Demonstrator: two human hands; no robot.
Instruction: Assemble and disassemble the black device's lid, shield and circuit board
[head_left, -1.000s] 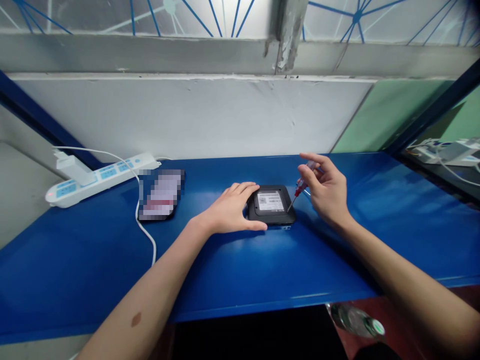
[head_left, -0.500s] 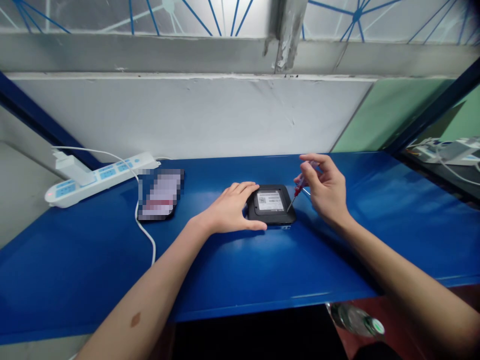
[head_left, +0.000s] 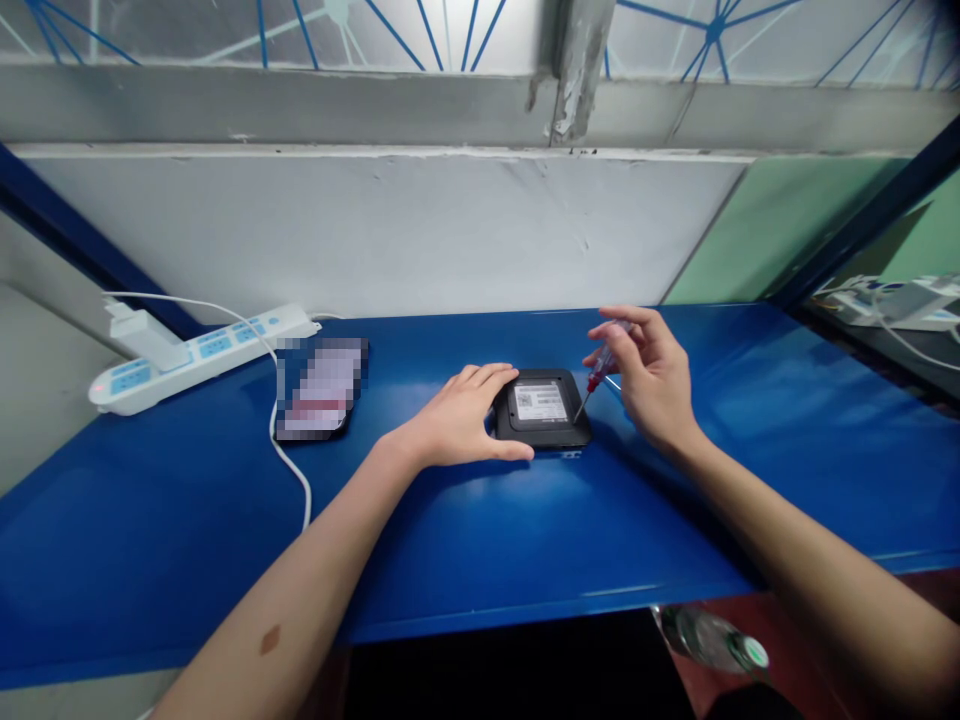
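Note:
A small black square box [head_left: 541, 412] with a white label on top lies on the blue table [head_left: 525, 520]. My left hand [head_left: 459, 420] rests against its left side, thumb along the front edge and fingers curled over the top corner. My right hand [head_left: 649, 375] pinches a small screwdriver [head_left: 598, 372] with a clear and red handle. Its metal tip touches the box's right top edge.
A phone [head_left: 321, 390] lies left of the box, with a white cable running from it off the table's front. A white power strip [head_left: 196, 355] with a charger plugged in sits at the far left. A plastic bottle [head_left: 712, 640] lies below the table's edge.
My right-hand fingers have shifted slightly on the screwdriver handle. The box and my left hand have stayed where they were.

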